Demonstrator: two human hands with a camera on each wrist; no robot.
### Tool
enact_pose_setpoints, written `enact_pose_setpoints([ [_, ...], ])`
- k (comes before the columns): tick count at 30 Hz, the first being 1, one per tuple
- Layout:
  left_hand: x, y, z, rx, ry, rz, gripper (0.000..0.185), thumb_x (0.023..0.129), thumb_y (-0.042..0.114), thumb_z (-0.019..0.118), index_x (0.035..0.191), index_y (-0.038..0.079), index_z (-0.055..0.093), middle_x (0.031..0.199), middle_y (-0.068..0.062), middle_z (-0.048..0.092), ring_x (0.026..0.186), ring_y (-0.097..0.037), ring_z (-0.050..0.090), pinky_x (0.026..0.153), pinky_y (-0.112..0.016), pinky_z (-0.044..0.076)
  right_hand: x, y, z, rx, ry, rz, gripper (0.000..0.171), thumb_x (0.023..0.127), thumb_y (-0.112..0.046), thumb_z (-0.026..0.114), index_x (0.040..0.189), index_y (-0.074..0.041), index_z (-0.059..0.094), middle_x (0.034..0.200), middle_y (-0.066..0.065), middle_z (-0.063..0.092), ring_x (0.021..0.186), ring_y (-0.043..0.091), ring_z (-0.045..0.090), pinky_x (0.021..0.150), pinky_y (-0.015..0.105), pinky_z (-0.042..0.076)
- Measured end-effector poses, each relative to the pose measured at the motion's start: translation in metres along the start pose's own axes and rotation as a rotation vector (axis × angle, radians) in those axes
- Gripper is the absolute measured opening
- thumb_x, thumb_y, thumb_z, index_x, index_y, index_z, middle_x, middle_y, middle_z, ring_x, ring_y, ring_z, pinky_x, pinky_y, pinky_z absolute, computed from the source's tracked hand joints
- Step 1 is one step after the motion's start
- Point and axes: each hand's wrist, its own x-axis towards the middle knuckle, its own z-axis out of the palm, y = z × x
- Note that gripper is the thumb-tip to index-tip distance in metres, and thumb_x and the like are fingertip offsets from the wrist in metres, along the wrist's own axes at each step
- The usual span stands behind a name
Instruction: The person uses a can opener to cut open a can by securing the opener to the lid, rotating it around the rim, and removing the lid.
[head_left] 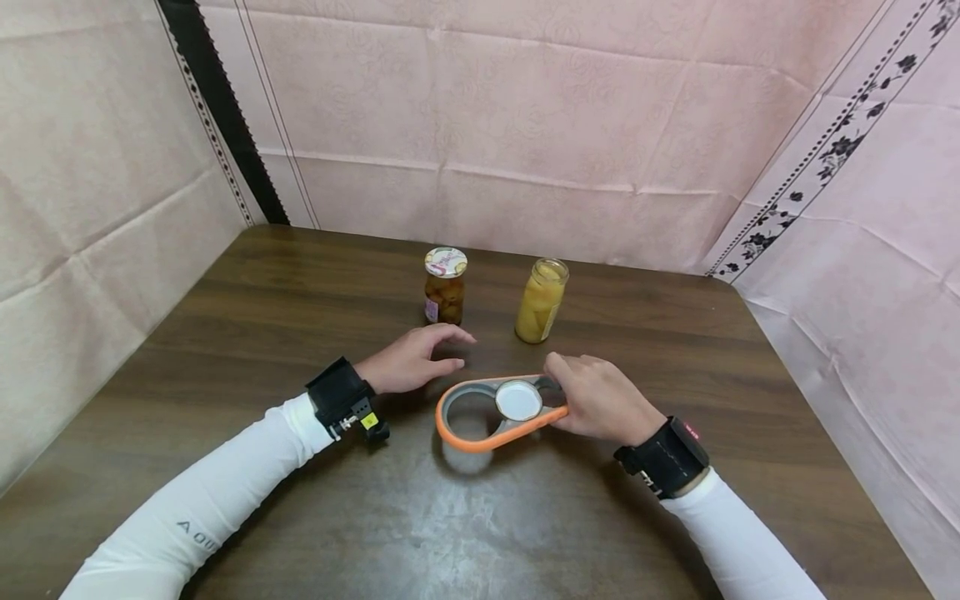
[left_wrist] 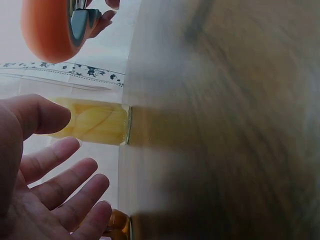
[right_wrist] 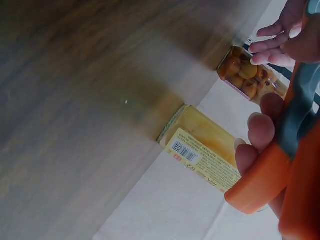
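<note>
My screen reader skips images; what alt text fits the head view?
A right hand grips an orange-rimmed jar opener with a white lid in it, above a dark wooden table. The left hand hovers open near two jars.

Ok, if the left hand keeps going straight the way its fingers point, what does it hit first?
Probably the lidded jar of brownish preserves, just beyond the left hand; the open yellow fruit jar stands further right. Depth is unclear.

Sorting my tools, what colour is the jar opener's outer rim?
Orange, around a grey inside; the jar opener shows best in the head view.
</note>
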Motion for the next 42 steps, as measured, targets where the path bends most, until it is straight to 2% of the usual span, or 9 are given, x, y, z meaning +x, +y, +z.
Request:
enact_pose_setpoints([
  [2, -0.001, 0.0, -0.001, 0.008, -0.001, 0.003, 0.038, 0.1, 0.02, 0.065, 0.137, 0.014, 0.059, 0.143, -0.005, 0.058, 0.139, -0.025, 0.05, 0.115, -0.051, 0.042, 0.0, 0.0, 0.001, -0.013, -0.002, -0.021, 0.046, 0.066, -0.026, 0.089, 0.097, -0.016, 0.056, 0.079, -0.008, 0.056, 0.066, 0.009, 0.047, 0.062, 0.024, 0.042],
  [10, -0.004, 0.005, -0.004, 0.037, -0.008, 0.014, 0.038, 0.1, 0.02, 0.065, 0.137, 0.014, 0.059, 0.142, -0.006, 0.058, 0.137, -0.025, 0.051, 0.114, -0.051, 0.042, 0.0, 0.0, 0.001, -0.032, -0.019, -0.056, 0.032, 0.07, -0.031, 0.09, 0.088, -0.019, 0.067, 0.095, -0.002, 0.068, 0.077, 0.012, 0.056, 0.068, 0.028, 0.051],
  [15, -0.004, 0.004, -0.005, 0.04, -0.015, 0.005, 0.037, 0.1, 0.02, 0.064, 0.136, 0.014, 0.06, 0.141, -0.007, 0.059, 0.135, -0.025, 0.052, 0.112, -0.05, 0.044, 0.0, -0.001, 0.001, -0.018, -0.031, -0.073, 0.026, 0.073, -0.031, 0.09, 0.09, -0.02, 0.073, 0.101, 0.0, 0.069, 0.084, 0.013, 0.061, 0.072, 0.03, 0.054],
  [20, -0.004, 0.002, -0.005, 0.039, -0.013, 0.005, 0.035, 0.1, 0.02, 0.064, 0.135, 0.015, 0.061, 0.14, -0.006, 0.059, 0.133, -0.024, 0.053, 0.111, -0.05, 0.045, 0.001, -0.001, 0.002, -0.012, -0.062, -0.11, 0.018, 0.079, -0.03, 0.087, 0.092, -0.02, 0.079, 0.106, 0.002, 0.066, 0.092, 0.014, 0.059, 0.076, 0.03, 0.053],
  [24, -0.004, 0.001, -0.006, 0.039, -0.015, 0.006, 0.035, 0.1, 0.02, 0.064, 0.134, 0.014, 0.061, 0.139, -0.006, 0.06, 0.132, -0.024, 0.054, 0.11, -0.049, 0.046, 0.001, -0.002, 0.002, 0.006, -0.069, -0.093, 0.022, 0.079, -0.036, 0.087, 0.091, -0.019, 0.078, 0.112, 0.003, 0.064, 0.097, 0.015, 0.059, 0.079, 0.031, 0.053],
  [31, -0.005, -0.001, -0.009, 0.031, -0.011, 0.008, 0.033, 0.1, 0.018, 0.064, 0.133, 0.012, 0.061, 0.138, -0.008, 0.061, 0.132, -0.026, 0.055, 0.109, -0.05, 0.046, 0.001, -0.005, 0.001, 0.061, -0.056, -0.044, 0.032, 0.081, -0.052, 0.078, 0.087, -0.021, 0.075, 0.112, -0.001, 0.057, 0.094, 0.012, 0.052, 0.078, 0.029, 0.048],
  [38, -0.007, -0.007, -0.011, 0.03, -0.004, -0.005, 0.031, 0.101, 0.016, 0.064, 0.131, 0.012, 0.062, 0.138, -0.009, 0.061, 0.133, -0.028, 0.055, 0.109, -0.051, 0.046, 0.002, -0.01, -0.006, 0.057, -0.017, -0.05, 0.035, 0.089, -0.056, 0.069, 0.084, -0.021, 0.071, 0.113, 0.001, 0.055, 0.092, 0.015, 0.05, 0.078, 0.03, 0.044],
  [42, -0.005, -0.009, -0.013, 0.033, -0.005, -0.018, 0.031, 0.1, 0.016, 0.064, 0.132, 0.013, 0.061, 0.137, -0.009, 0.062, 0.132, -0.028, 0.055, 0.11, -0.051, 0.046, 0.001, -0.013, -0.01, 0.056, -0.021, -0.053, 0.034, 0.089, -0.054, 0.073, 0.091, -0.02, 0.075, 0.117, 0.003, 0.056, 0.096, 0.017, 0.052, 0.08, 0.031, 0.045],
])
